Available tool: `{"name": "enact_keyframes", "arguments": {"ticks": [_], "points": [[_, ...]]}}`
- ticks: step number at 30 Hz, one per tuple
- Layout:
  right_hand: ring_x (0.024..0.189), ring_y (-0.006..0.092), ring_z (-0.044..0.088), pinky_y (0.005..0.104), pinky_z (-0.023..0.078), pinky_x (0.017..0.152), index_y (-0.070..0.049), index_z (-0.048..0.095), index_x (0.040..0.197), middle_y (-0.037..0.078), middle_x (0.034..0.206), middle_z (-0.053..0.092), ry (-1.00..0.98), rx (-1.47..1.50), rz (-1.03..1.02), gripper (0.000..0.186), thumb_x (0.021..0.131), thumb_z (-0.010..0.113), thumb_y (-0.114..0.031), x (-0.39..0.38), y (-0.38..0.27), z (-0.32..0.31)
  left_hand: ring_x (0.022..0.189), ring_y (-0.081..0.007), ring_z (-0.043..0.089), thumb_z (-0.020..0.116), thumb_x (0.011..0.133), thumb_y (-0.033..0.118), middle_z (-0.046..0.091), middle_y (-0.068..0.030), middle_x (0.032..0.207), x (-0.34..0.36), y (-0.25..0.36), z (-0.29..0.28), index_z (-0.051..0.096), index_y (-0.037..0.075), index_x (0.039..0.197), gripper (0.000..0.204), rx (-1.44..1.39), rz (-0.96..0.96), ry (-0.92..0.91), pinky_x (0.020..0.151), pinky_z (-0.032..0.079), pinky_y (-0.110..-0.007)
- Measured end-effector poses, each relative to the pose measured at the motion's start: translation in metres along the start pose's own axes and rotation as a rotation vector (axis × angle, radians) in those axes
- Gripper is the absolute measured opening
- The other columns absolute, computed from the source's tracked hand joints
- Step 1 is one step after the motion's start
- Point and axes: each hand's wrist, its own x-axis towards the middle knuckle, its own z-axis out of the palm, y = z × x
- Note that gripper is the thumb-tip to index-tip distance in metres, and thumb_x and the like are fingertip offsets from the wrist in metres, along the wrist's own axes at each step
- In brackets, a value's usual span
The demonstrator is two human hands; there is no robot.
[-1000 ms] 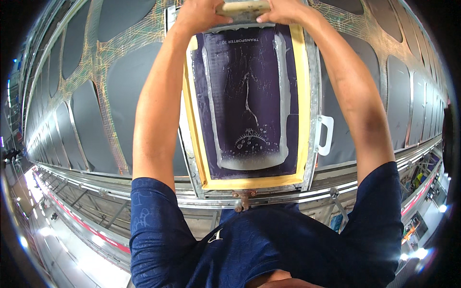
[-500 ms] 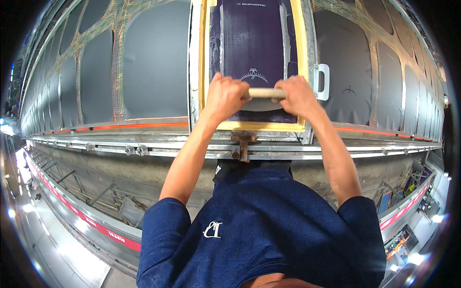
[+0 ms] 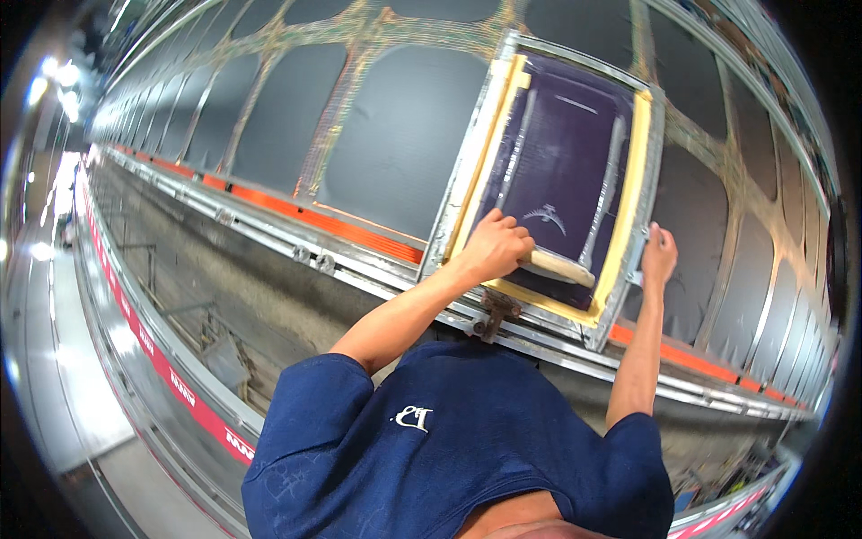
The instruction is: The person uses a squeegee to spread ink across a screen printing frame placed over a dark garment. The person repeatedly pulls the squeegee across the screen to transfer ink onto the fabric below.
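Observation:
A screen-printing frame (image 3: 655, 148) with yellow tape along its inner edges lies over the long table. Its dark purple mesh (image 3: 570, 135) bears a pale curved motif near the close end. My left hand (image 3: 499, 246) is closed around the left end of a squeegee (image 3: 561, 267), whose pale wooden grip lies across the near end of the mesh. On the frame's right side, my right hand (image 3: 658, 258) has its fingers curled around a light metal handle (image 3: 638, 260), partly hidden by the hand.
Dark fabric panels (image 3: 409, 117) lie in a row along the table, with patterned strips between them. A metal rail (image 3: 377, 286) and an orange strip (image 3: 364, 235) run along the near edge. A rusty bracket (image 3: 496, 314) sits at the rail. Behind me on the left runs a red-banded rail (image 3: 153, 364).
My right hand has left the squeegee and taken the frame's side handle. The left hand still holds the squeegee. The whole view has tilted, with the frame now further right.

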Motion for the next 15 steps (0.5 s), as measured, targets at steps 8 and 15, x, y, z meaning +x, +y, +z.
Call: {"name": "enact_keyframes", "arguments": {"ticks": [8, 15], "points": [[0.07, 0.0145, 0.058, 0.0342, 0.048, 0.067, -0.002, 0.071, 0.096, 0.008, 0.074, 0.066, 0.008, 0.248, -0.056, 0.035, 0.099, 0.066, -0.037, -0.04, -0.092, 0.053, 0.096, -0.0207, 0.063, 0.081, 0.067, 0.019, 0.071, 0.0043, 0.097, -0.055, -0.084, -0.048, 0.074, 0.019, 0.1, 0.033, 0.025, -0.049, 0.026, 0.088, 0.045, -0.039], [0.078, 0.0236, 0.067, 0.038, 0.05, 0.075, 0.0, 0.069, 0.095, 0.016, 0.082, 0.069, 0.01, 0.326, -0.025, 0.035, 0.096, 0.066, -0.035, -0.132, -0.23, 0.191, 0.091, -0.0201, 0.065, 0.082, 0.067, 0.015, 0.074, 0.004, 0.1, -0.162, -0.236, -0.112, 0.075, 0.017, 0.101, 0.035, 0.148, -0.025, 0.004, 0.084, 0.046, -0.038]]}}
